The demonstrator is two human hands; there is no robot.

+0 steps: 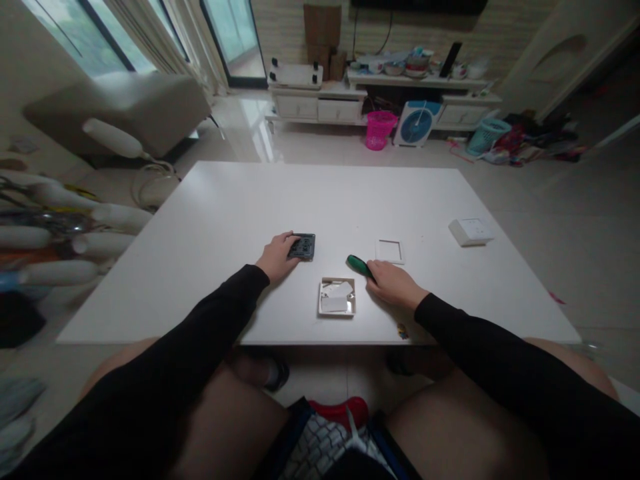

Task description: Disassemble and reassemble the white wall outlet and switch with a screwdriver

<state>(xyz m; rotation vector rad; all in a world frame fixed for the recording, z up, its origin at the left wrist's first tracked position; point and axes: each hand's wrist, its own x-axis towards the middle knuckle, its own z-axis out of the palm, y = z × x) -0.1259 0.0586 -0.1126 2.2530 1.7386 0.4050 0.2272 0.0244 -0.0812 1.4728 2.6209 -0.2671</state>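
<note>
Black module and green-handled tool in hand above a white counter (240, 200).
Left grip (278, 258): fingers closed on the black module's (304, 247) left edge. Right grip (393, 280): wrapped round the green-handled tool (358, 265), just beside a square white frame (379, 253).

No text, label, brand, number or sign can be read — none.

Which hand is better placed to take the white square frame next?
Probably the right hand: it is just beside the white square frame, though it holds the green-handled tool. The left hand is farther off, at the dark square panel.
</note>
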